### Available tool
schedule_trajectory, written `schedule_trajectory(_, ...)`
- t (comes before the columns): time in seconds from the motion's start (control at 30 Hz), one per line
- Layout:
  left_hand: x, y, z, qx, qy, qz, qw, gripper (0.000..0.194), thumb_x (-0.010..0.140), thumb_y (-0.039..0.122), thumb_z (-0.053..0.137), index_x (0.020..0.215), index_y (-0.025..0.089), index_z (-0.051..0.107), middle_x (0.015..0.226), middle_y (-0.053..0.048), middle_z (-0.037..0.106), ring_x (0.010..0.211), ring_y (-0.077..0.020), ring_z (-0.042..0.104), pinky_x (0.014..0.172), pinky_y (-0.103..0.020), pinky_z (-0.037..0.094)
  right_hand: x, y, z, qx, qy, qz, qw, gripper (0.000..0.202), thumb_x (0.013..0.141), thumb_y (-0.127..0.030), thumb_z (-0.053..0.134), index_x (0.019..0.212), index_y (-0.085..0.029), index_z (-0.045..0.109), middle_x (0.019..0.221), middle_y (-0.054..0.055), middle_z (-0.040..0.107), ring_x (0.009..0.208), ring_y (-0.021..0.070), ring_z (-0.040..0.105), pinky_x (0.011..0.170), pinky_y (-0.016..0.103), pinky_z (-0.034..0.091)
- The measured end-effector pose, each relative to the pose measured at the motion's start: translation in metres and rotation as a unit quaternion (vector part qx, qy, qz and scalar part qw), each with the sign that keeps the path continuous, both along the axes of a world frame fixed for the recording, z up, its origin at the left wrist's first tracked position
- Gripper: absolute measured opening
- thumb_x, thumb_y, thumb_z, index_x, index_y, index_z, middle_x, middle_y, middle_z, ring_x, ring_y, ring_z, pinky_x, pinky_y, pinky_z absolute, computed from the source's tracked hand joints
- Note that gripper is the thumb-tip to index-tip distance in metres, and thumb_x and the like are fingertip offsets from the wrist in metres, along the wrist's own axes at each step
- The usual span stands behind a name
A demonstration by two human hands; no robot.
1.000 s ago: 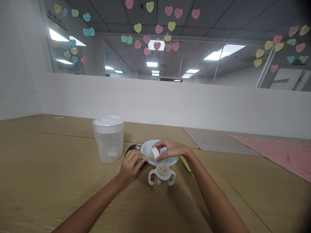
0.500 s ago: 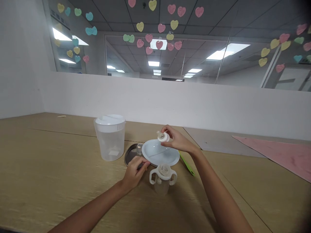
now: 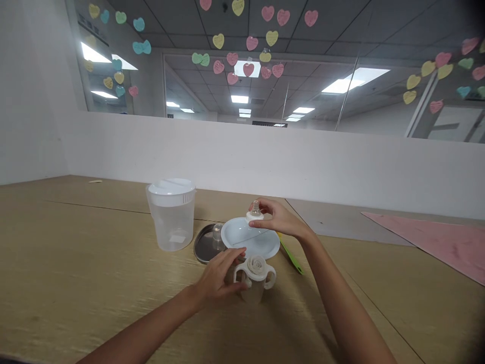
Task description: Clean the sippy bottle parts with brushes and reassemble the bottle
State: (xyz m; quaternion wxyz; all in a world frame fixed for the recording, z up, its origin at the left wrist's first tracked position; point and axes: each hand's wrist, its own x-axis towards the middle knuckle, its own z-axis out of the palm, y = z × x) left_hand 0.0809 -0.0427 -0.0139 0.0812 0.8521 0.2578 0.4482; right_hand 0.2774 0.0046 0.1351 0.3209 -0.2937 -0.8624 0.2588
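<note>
In the head view my right hand pinches the white collar of a baby bottle nipple above the pale plate. The clear teat points upward. My left hand is at the left side of a two-handled baby bottle, thumb and fingers apart around its left handle. Whether the fingers touch the handle I cannot tell. This bottle stands upright, with white handles and a whitish rose-like swirl on top. Behind it lies the pale blue-white plate.
A clear pitcher with a white lid stands left. Near it is a dark round metal tray with a small clear cap on it. A green-handled utensil lies right of the plate. A pink cloth lies far right.
My left hand has moved right from the tray's edge to the bottle's left handle, and its fingers have spread. My right hand has turned the nipple from tilted to upright.
</note>
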Motion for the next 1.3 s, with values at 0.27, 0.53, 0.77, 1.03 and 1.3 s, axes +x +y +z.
schedule_trajectory(0.27, 0.006, -0.002, -0.009, -0.013, 0.06, 0.057, 0.996, 0.081, 0.07, 0.049, 0.064, 0.134, 0.027, 0.018, 0.119, -0.007, 0.053, 0.1, -0.0217, 0.054, 0.087, -0.034, 0.044, -0.003, -0.008, 0.003, -0.01, -0.047, -0.011, 0.999, 0.036, 0.062, -0.046, 0.07, 0.079, -0.018, 0.056, 0.062, -0.004, 0.041, 0.057, 0.0088, 0.036, 0.049, 0.021, 0.027)
schedule_trajectory(0.53, 0.007, -0.005, -0.007, -0.034, 0.079, 0.08, 0.993, 0.075, 0.07, 0.043, 0.063, 0.133, 0.023, 0.026, 0.12, -0.009, 0.053, 0.101, -0.0222, 0.055, 0.088, -0.034, 0.045, -0.004, -0.009, 0.004, -0.014, -0.019, 0.009, 1.0, 0.05, 0.063, -0.041, 0.071, 0.104, -0.022, 0.051, 0.066, -0.005, 0.039, 0.059, 0.0095, 0.038, 0.053, 0.021, 0.031)
schedule_trajectory(0.77, 0.008, -0.005, -0.009, -0.024, 0.06, 0.074, 0.995, 0.072, 0.071, 0.038, 0.063, 0.131, 0.023, 0.026, 0.115, -0.009, 0.055, 0.097, -0.0223, 0.055, 0.085, -0.036, 0.045, -0.005, -0.01, 0.003, -0.021, -0.014, 0.007, 1.0, 0.043, 0.064, -0.041, 0.07, 0.099, -0.023, 0.054, 0.059, -0.006, 0.03, 0.055, 0.009, 0.033, 0.051, 0.022, 0.027)
schedule_trajectory(1.03, 0.006, -0.006, -0.005, 0.013, 0.043, 0.06, 0.997, 0.07, 0.069, 0.033, 0.063, 0.128, 0.023, 0.026, 0.115, -0.009, 0.053, 0.098, -0.0227, 0.054, 0.084, -0.035, 0.044, -0.006, -0.013, 0.005, -0.036, -0.016, 0.009, 0.999, 0.04, 0.065, -0.04, 0.069, 0.097, -0.02, 0.056, 0.058, -0.006, 0.034, 0.054, 0.0083, 0.038, 0.05, 0.021, 0.032)
schedule_trajectory(1.3, 0.005, -0.005, 0.002, -0.019, 0.032, 0.062, 0.997, 0.062, 0.067, 0.029, 0.061, 0.122, 0.019, 0.032, 0.112, -0.01, 0.051, 0.1, -0.024, 0.05, 0.085, -0.037, 0.042, 0.001, -0.012, 0.004, -0.039, -0.194, 0.052, 0.979, 0.038, 0.061, -0.041, 0.072, 0.089, -0.021, 0.055, 0.068, -0.003, 0.048, 0.062, 0.0114, 0.047, 0.053, 0.021, 0.036)
